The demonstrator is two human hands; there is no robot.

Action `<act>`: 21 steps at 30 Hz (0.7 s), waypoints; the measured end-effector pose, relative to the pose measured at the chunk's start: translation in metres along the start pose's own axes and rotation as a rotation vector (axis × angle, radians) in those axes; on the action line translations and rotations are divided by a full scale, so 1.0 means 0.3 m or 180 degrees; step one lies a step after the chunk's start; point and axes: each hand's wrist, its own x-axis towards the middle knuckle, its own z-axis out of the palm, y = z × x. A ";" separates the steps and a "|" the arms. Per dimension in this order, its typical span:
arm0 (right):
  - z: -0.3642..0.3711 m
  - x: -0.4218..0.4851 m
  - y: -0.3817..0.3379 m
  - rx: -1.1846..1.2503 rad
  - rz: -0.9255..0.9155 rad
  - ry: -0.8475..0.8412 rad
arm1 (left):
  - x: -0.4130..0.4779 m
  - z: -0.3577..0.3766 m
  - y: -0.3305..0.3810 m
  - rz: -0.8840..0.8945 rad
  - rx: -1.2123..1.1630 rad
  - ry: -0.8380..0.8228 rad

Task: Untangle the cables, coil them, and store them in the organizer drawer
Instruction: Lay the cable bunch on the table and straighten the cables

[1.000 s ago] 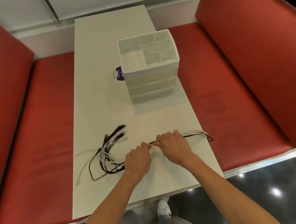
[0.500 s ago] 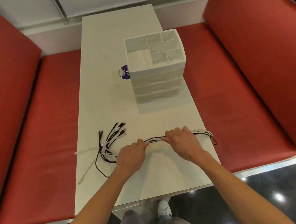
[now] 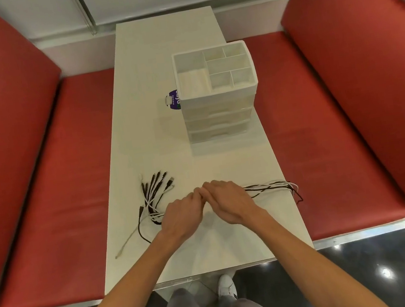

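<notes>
Items as I see them from the head view:

1. Red booth seats (image 3: 52, 191), one on each side of the desk.
2. White desk (image 3: 168, 35), long and narrow, running away from me.
3. Organizer (image 3: 219, 114): white, open compartments on top, three closed drawers facing me, on the right side mid-desk.
4. Cables (image 3: 269, 187): a black-and-white bundle lying left to right across the near end. The plug ends fan toward the far left, and the looped end reaches the right edge.
5. Left hand (image 3: 184, 217) and right hand (image 3: 225, 202): knuckles touching, each grip clenched around the bundle's middle (fingertips hidden).
6. Purple tag (image 3: 173, 99), against the organizer's left side, lettering unreadable.
</notes>
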 end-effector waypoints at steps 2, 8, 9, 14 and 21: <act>-0.013 0.000 -0.029 0.0071 0.0113 0.0111 | 0.006 -0.022 0.005 -0.0085 -0.0197 -0.0045; -0.091 0.006 0.004 0.0065 0.0278 0.0231 | 0.019 -0.064 -0.034 0.0000 -0.1541 -0.0601; -0.110 0.008 0.017 0.0091 0.0339 0.0347 | 0.017 -0.059 -0.051 0.0033 -0.1594 -0.0691; -0.192 0.021 0.094 -0.0035 0.0486 0.0814 | -0.005 -0.037 -0.121 0.0091 -0.1523 -0.0714; -0.182 0.012 0.142 -0.0380 0.0613 0.0952 | 0.006 -0.034 -0.090 0.0058 -0.1977 -0.0669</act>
